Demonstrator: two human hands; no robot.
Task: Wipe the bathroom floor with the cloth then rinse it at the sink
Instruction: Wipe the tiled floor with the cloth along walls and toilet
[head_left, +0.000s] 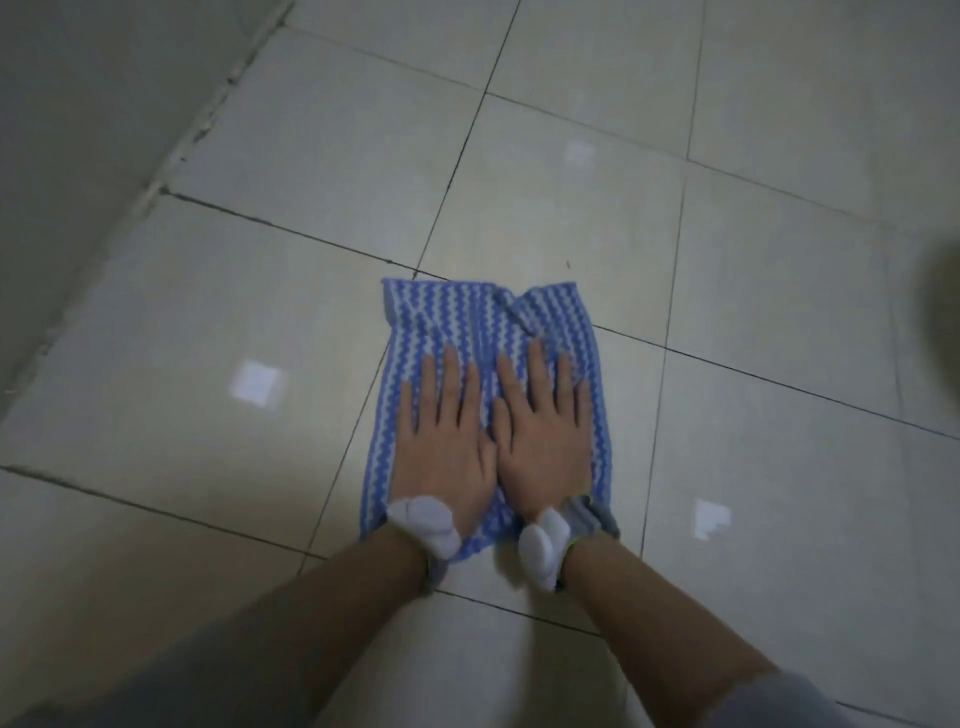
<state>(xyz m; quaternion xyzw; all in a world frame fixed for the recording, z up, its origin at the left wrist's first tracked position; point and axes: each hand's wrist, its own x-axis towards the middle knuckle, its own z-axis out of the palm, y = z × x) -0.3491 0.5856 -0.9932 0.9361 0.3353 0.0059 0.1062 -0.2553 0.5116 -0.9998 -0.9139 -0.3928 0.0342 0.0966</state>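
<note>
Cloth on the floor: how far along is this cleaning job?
Wiping is in hand: the left hand and right hand press flat, side by side, on the blue striped cloth spread on the tiled floor. How much floor is already wiped cannot be told. Rinsing is left; no sink is in view.

Free room: pale glossy tiled floor (571, 182) ahead and both sides of blue-white zigzag-striped cloth (467, 322); grey wall (78, 156) bounds far left.

**Both hands on the cloth, mid-floor**

The cloth (457, 312) lies spread on the floor (753, 467), across a tile joint. The left hand (444, 439) and right hand (545, 439) rest side by side on its near half. A wall (78, 156) rises at the far left.
</note>
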